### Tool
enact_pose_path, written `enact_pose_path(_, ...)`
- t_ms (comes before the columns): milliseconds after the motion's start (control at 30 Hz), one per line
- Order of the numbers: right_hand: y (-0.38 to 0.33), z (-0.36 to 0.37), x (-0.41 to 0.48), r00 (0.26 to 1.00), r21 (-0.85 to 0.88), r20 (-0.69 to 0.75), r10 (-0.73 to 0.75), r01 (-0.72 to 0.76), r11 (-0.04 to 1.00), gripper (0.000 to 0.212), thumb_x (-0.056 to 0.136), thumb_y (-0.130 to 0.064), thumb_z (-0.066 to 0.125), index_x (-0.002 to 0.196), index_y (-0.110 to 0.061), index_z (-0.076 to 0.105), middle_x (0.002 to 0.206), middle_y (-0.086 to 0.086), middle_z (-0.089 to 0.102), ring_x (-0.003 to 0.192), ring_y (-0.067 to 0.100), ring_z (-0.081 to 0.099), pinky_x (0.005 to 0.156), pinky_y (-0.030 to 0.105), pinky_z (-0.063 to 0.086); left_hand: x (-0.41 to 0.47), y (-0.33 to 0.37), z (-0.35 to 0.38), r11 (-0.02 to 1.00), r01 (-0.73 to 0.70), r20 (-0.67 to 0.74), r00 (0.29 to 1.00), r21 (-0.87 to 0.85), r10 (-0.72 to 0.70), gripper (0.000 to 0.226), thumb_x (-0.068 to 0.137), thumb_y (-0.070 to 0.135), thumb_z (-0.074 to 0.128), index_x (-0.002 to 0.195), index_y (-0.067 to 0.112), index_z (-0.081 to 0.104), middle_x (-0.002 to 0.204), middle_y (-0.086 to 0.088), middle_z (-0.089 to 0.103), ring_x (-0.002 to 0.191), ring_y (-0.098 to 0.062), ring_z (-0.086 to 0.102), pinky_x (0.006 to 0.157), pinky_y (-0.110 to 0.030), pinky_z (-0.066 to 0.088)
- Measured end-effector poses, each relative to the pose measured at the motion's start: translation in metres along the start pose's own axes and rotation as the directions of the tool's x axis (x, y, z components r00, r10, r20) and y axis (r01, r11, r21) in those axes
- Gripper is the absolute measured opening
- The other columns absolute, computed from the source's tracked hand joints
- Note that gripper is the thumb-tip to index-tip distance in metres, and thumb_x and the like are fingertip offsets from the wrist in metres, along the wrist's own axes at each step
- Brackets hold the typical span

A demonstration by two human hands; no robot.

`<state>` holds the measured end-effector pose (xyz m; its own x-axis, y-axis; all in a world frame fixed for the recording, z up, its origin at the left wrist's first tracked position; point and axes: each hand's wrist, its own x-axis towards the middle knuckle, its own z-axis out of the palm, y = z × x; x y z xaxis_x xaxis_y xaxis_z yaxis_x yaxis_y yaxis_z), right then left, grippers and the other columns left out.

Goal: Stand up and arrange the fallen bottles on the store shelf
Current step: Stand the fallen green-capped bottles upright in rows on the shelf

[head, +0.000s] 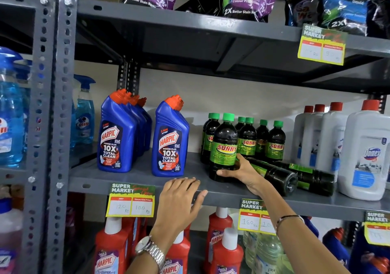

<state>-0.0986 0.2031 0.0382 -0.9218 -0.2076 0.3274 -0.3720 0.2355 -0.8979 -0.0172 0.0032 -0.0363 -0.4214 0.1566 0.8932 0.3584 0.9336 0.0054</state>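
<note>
Sunny bottle (224, 147) upright, dark liquid, right hand (242, 171) gripping base, two bottles (295, 174) fallen

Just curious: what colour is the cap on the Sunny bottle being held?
Green, on the held Sunny bottle, seen in the head view.

Grey steel shelving (135, 181) fills the view, its boards bolted to a perforated upright (52, 96) on the left. Behind the middle tier runs a plain pale wall (232, 96), evenly lit, while the underside of the upper shelf (190, 41) sits in shadow. Yellow price tags (130, 200) headed "Super Market" hang from the shelf edges, with handwritten figures. Another shelving bay (12, 3) stands beside it at the left.
</note>
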Motion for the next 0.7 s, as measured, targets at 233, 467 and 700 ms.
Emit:
enact_pose_path(233, -0.002, 0.001, -0.002, 1.0, -0.011, 0.009, -0.005, 0.005, 1.0, 0.077, 0.04, -0.031, 0.088, 0.106, -0.03, 0.047, 0.123, 0.005, 0.059, 0.114, 0.016, 0.054, 0.098, 0.029, 0.039, 0.0, 0.0, 0.001, 1.0, 0.007, 0.004, 1.0, 0.005, -0.007, 0.04, 0.089, 0.045, 0.042, 0.097, 0.02, 0.072, 0.098, 0.005, 0.073, 0.09, -0.012, 0.066, 0.08, -0.03, 0.05)
enact_pose_path(467, -0.017, 0.0, -0.021, 0.997, -0.137, -0.072, -0.012, 0.002, 0.991, 0.089, 0.059, -0.019, 0.086, 0.132, -0.012, 0.035, 0.115, 0.002, 0.055, 0.1, 0.011, 0.055, 0.082, 0.022, 0.045, 0.001, -0.001, -0.002, 1.0, -0.008, 0.004, 1.0, 0.002, 0.008, 0.041, 0.09, 0.044, 0.042, 0.098, 0.016, 0.071, 0.099, 0.002, 0.073, 0.091, -0.014, 0.067, 0.081, -0.031, 0.049)
enact_pose_path(700, -0.041, -0.084, -0.055, 0.843, -0.687, -0.428, -0.325, -0.071, 0.723, 0.064, 0.067, -0.057, 0.07, 0.116, -0.022, 0.052, 0.102, -0.003, 0.065, 0.089, 0.017, 0.06, 0.064, 0.029, 0.047, 0.015, 0.058, 0.011, 0.996, 0.012, -0.072, 0.997, -0.085, -0.019, 0.041, 0.088, 0.041, 0.045, 0.112, 0.015, 0.066, 0.111, -0.003, 0.069, 0.102, -0.019, 0.064, 0.091, -0.037, 0.046)
